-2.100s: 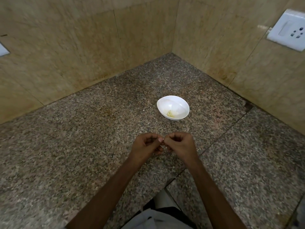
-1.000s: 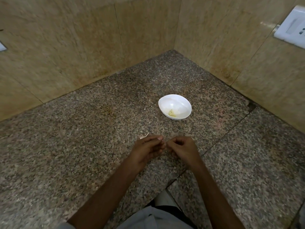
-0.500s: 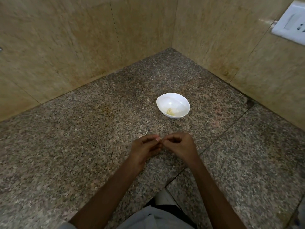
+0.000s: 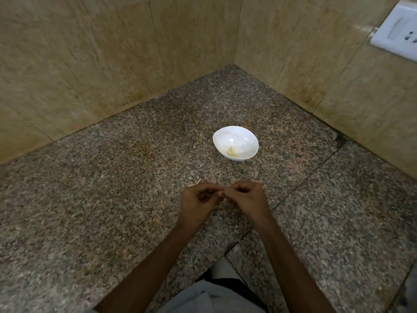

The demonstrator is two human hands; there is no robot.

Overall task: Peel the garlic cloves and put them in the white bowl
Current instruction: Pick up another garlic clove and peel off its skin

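A white bowl (image 4: 243, 135) stands on the speckled granite counter, with a small yellowish bit of peeled garlic (image 4: 231, 152) in its bottom. In front of it my left hand (image 4: 198, 204) and my right hand (image 4: 246, 199) meet fingertip to fingertip, pinching a garlic clove (image 4: 223, 197) between them. Only a sliver of the pale clove shows; my fingers hide most of it. A thin scrap of garlic skin (image 4: 196, 183) lies on the counter just beyond my left hand.
The granite counter (image 4: 112, 199) runs into a corner of beige tiled walls (image 4: 112, 64). A white switch and socket plate (image 4: 399, 30) sits on the right wall. A seam in the counter (image 4: 304, 181) runs diagonally past my right hand.
My hands stay together on the clove with small finger movements. A scrap of skin has appeared on the counter beyond my left hand. The view has shifted slightly.
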